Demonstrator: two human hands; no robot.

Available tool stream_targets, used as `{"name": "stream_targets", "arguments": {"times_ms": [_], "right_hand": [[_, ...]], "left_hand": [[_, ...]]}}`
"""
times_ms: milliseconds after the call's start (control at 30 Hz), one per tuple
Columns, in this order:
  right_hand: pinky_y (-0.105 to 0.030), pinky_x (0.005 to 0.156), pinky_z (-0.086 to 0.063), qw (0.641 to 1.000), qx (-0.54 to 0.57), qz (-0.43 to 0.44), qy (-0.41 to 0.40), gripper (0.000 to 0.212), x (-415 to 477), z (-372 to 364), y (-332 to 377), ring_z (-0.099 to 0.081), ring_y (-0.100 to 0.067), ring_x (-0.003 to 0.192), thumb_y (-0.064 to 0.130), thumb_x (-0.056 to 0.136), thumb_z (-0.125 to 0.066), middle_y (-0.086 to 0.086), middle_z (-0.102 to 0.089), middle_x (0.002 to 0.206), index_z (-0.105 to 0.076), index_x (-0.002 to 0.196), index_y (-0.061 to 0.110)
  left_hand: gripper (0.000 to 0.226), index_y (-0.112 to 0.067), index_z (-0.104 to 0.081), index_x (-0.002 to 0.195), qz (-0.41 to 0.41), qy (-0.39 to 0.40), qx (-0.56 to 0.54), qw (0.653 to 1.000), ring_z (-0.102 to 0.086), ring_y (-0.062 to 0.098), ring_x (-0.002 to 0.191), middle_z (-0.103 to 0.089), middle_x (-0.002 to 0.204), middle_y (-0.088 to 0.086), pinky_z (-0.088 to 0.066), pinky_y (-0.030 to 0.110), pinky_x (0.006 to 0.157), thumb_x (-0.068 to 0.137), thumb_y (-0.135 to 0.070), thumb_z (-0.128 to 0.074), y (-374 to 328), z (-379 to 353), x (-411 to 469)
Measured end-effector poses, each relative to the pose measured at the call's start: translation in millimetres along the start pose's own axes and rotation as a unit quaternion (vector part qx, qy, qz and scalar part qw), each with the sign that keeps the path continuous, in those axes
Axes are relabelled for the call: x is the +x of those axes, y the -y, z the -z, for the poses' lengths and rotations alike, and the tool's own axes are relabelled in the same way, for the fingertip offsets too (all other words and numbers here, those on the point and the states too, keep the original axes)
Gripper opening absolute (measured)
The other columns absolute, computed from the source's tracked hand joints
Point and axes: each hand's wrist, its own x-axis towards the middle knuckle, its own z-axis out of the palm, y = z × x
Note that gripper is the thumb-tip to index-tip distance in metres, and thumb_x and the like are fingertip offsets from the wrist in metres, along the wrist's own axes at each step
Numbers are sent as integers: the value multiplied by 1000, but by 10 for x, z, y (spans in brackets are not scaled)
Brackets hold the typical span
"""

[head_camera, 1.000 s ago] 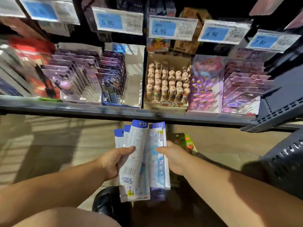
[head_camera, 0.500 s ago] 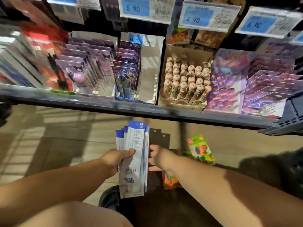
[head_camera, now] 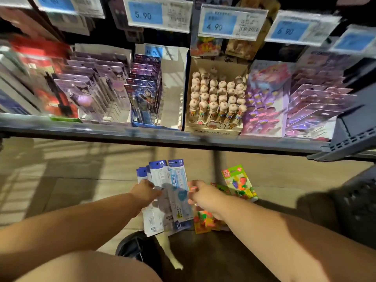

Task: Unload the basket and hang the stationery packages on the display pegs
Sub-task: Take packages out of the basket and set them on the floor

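My left hand (head_camera: 145,192) is shut on a fanned stack of blue-and-white ruler packages (head_camera: 160,200) marked "15", held low in front of the shelf. My right hand (head_camera: 201,193) pinches the right edge of the front ruler package (head_camera: 180,192) in that fan. Under my right wrist lie colourful fruit-eraser packages (head_camera: 203,221). One green-topped eraser package (head_camera: 240,183) lies flat a little further right. The dark plastic basket (head_camera: 358,202) shows only as a blurred wall at the far right. The display pegs are hidden behind the price tags (head_camera: 218,25) at the top.
A grey shelf edge (head_camera: 183,138) runs across the view just above my hands. On it stand boxes of carded pens (head_camera: 142,98), a box of animal-topped pens (head_camera: 215,98) and purple carded packs (head_camera: 317,106). A black shoe (head_camera: 134,246) is on the tiled floor below.
My right hand put its ruler package against the stack, then took hold of the front package's edge as the fan spread right. The view shifted, showing more of the shelf's left part.
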Motion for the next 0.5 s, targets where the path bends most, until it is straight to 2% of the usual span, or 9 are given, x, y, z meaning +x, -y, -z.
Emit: {"name": "stream_targets", "arguments": {"times_ms": [67,133,200,267,367,433,500], "right_hand": [[-29,70,-55,997,-16,19,-70,40,-77,175,-56,-61,-23,100,15,99,-50,-10,-60,119,-45,138,20],[-36,85,-55,990,-21,37,-132,34,-182,400,-133,-61,-26,102,19,97,-53,-10,-61,119,-51,131,18],[-33,86,-51,980,-30,53,-188,32,-355,665,-202,-60,-25,97,22,95,-55,-7,-63,114,-55,127,17],[-29,85,-47,967,-53,64,-242,30,-579,953,-253,-61,-25,99,26,95,-56,-5,-62,114,-58,124,18],[-30,93,-47,944,-61,87,-312,28,-1010,1413,-278,-59,-28,109,29,96,-56,-8,-61,124,-57,122,20],[-31,91,-45,932,-78,92,-343,30,-1367,1709,-276,-57,-29,111,31,99,-51,-8,-58,127,-54,127,20],[-32,88,-43,919,-97,94,-371,33,-1726,1999,-290,-55,-30,113,30,102,-45,-8,-57,128,-51,132,18]], "left_hand": [[46,-11,-47,135,-43,12,34,998,-50,21,103,-57,131,10,-38,30,83,96,-31,-61,-194,-82,-111],[40,-16,-50,132,-92,18,63,994,-51,17,97,-57,127,6,-38,27,79,97,-36,-57,-450,-172,-265],[35,-18,-52,127,-155,24,96,983,-51,12,82,-57,114,3,-40,24,64,98,-38,-54,-757,-271,-470],[31,-20,-53,123,-221,30,152,963,-51,11,76,-58,107,1,-41,20,59,99,-40,-52,-1073,-384,-687],[31,-19,-55,121,-305,45,231,923,-56,18,90,-62,115,4,-43,25,75,98,-40,-54,-1484,-627,-1012],[36,-17,-55,125,-352,64,285,889,-58,22,106,-62,123,5,-43,25,87,97,-38,-56,-1690,-877,-1231],[42,-17,-52,130,-396,91,333,851,-59,22,113,-62,127,3,-43,25,93,96,-40,-57,-1830,-1207,-1503]]}}
